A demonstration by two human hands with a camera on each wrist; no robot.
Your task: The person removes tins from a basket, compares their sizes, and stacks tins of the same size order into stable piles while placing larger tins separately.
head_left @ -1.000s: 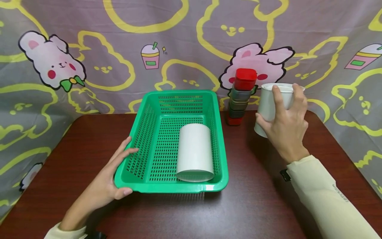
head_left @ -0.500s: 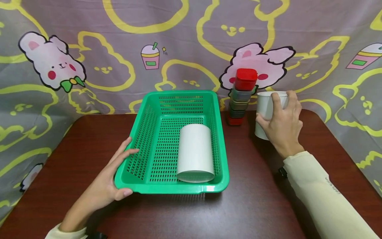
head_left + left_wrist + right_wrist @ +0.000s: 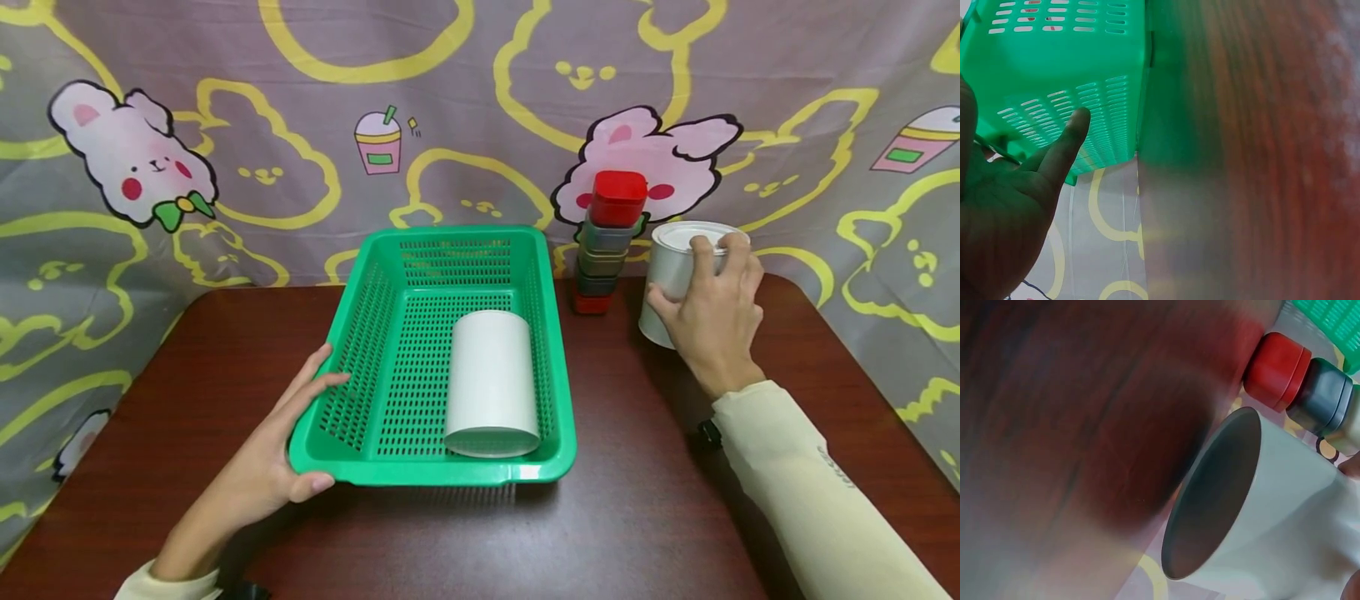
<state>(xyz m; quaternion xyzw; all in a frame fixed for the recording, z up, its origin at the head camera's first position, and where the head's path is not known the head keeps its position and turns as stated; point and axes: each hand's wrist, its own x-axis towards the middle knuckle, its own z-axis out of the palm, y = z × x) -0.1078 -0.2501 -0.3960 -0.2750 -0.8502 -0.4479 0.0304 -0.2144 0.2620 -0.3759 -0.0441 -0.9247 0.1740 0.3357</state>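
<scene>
At the left front corner of a green plastic basket (image 3: 420, 473), my left hand (image 3: 258, 454) grips the rim, fingers reaching over the side and thumb at the front. In the left wrist view, one of the fingers lies along the slotted outer wall. Inside the basket, on its right side, a white canister (image 3: 491, 379) lies on its side. My right hand (image 3: 712, 312) holds a second white canister (image 3: 667, 279) near its top, fingertips on the lid edge and thumb on the side. Tilted in the right wrist view, this canister shows its dark lower end (image 3: 1213, 497) toward the table.
Between the basket and the held canister, a tall stack of small boxes (image 3: 602, 242), red at top and bottom with dark and tan ones between, stands at the back of the brown table (image 3: 622, 517). Behind the table hangs a patterned curtain (image 3: 465, 108).
The right hand has shifted the canister a little left and down from one second ago. Its top swung left, then back right, showing more of the lid. The left hand and basket stay put.
</scene>
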